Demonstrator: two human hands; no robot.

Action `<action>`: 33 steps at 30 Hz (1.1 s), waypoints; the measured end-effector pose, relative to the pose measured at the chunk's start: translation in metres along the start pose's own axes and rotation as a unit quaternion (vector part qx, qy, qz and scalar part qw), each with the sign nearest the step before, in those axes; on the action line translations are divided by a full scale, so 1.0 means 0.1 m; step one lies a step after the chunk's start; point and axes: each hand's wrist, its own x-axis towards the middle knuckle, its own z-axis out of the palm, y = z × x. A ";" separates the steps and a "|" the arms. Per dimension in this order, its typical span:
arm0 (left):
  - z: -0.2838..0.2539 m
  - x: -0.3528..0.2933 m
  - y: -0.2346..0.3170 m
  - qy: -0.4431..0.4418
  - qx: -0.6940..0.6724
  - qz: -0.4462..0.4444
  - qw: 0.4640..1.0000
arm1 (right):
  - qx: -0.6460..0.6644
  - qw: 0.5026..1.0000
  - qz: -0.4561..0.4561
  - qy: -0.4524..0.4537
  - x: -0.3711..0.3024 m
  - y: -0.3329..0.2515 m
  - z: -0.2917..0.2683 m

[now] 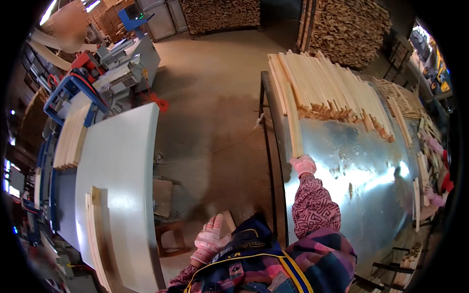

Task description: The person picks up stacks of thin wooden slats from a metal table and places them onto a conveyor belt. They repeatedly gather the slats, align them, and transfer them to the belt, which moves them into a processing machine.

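Over the metal-topped table on the right, my right hand (304,166) in a pinkish glove is closed around the near end of a long wooden strip (294,122). The strip's far part lies along the left side of a row of pale wooden strips (322,83). My left hand (212,238), gloved too, hovers in front of my body with its fingers stretched out and nothing in it. A few strips (97,239) lie on the pale table (127,195) to my left.
At the left stands a blue-framed machine (73,97) with a stack of boards (73,136). Large wood stacks (342,29) rise at the back. On the far right, another person's gloved hands (434,195) are among loose strips. A brown stool (171,239) sits low between the tables.
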 end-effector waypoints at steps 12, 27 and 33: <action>-0.37 0.60 0.47 0.000 -0.007 -0.065 0.998 | 0.166 0.960 -0.052 0.221 2.10 -1.06 -0.02; 0.09 -1.02 -0.43 0.370 -0.293 -0.035 0.881 | 0.415 0.765 -0.451 -0.197 -1.74 -1.28 1.26; 0.23 -2.85 -1.21 0.564 -0.378 -0.003 0.734 | 0.395 0.495 -0.488 -0.600 -5.61 -1.14 1.84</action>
